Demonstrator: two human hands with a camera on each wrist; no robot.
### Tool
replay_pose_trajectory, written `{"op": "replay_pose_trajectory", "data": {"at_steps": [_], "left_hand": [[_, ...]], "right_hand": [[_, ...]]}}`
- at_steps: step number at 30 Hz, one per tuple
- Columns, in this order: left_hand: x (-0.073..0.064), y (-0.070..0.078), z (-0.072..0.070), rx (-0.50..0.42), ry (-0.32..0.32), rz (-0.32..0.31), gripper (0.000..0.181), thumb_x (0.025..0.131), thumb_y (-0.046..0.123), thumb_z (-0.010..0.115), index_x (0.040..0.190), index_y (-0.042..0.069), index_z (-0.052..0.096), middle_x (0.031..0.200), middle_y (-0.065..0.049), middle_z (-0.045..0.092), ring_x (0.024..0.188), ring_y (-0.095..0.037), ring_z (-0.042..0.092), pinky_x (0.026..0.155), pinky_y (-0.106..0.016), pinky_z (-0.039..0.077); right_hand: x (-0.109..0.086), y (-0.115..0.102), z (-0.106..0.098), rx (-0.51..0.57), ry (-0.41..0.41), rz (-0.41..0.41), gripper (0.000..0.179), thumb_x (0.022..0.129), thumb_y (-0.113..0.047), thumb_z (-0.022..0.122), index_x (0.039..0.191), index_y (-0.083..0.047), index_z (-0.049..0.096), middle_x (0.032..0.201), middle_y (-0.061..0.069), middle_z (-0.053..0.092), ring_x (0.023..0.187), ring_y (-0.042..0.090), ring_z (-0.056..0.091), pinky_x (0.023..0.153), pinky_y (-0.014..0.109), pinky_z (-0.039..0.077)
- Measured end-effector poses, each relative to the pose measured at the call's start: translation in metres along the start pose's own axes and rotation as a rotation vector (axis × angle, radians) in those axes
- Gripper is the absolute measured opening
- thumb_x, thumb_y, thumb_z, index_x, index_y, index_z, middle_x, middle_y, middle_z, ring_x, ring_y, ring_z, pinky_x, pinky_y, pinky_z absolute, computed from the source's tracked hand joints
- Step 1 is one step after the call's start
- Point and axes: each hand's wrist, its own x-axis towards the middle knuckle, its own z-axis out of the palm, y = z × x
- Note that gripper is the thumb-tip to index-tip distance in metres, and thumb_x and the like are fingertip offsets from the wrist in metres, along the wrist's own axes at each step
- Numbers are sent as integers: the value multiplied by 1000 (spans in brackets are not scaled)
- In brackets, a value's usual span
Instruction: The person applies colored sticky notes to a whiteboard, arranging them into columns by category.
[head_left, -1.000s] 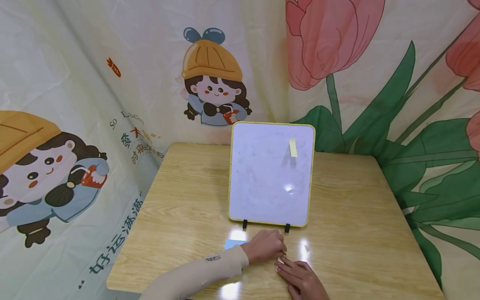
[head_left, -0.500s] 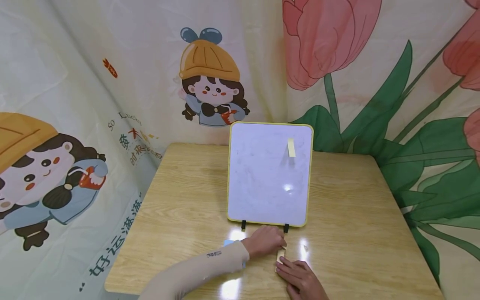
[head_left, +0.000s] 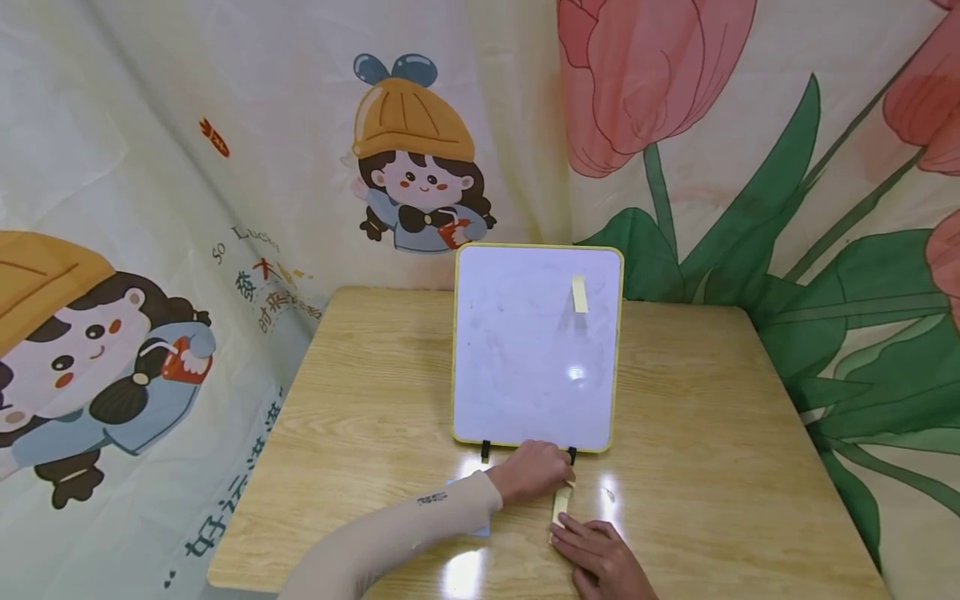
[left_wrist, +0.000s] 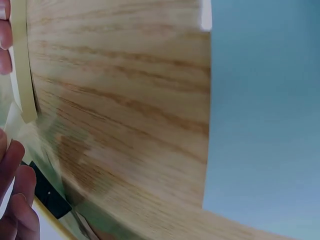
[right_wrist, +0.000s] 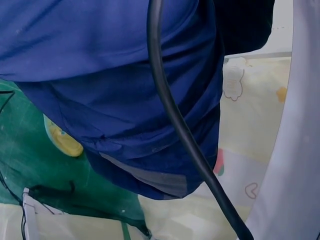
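A narrow pale yellow pad of sticky notes (head_left: 561, 505) lies on the table in front of the whiteboard (head_left: 536, 350). My right hand (head_left: 606, 557) presses the pad's near end with its fingers stretched out. At the far end, my left hand (head_left: 534, 470) pinches the top note between thumb and fingers. In the left wrist view, that lifted note (left_wrist: 13, 120) rises at an angle off the pad (left_wrist: 22, 60), and the left fingers (left_wrist: 22, 210) show at the lower left. A blue sheet (left_wrist: 265, 115) fills the right side there; in the head view my left sleeve partly covers it.
One pale yellow sticky note (head_left: 580, 295) hangs on the upper right of the whiteboard. Two black feet, one of them a foot (head_left: 486, 451) at the left, hold the board up. A printed curtain (head_left: 517, 125) encloses the wooden table (head_left: 697, 417).
My left hand has moved away from me toward the whiteboard's base, lifting the note's end, and more of the pad is uncovered. The right hand stays in place.
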Motion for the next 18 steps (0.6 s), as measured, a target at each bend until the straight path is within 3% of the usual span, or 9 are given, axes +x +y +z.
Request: {"op": "replay_pose_trajectory", "data": {"at_steps": [7,18], "left_hand": [[3,-2,-3,-16,-10,-16,11,91,37,67,90,35,77,70,16,56,56,-1,51,47,-17,42],[15,-10,-13,21,18,-24,12,92,38,66,89,33,77,75,16,59,62,-3,58,52,-19,47]], "right_hand": [[0,3,2,-6,36,-45,34,91,-15,51,113,1,71,116,14,68,104,30,66,84,37,42],[2,2,0,23,47,-34,33,89,-14,54,112,2,71,115,14,69,103,31,66,85,36,42]]}}
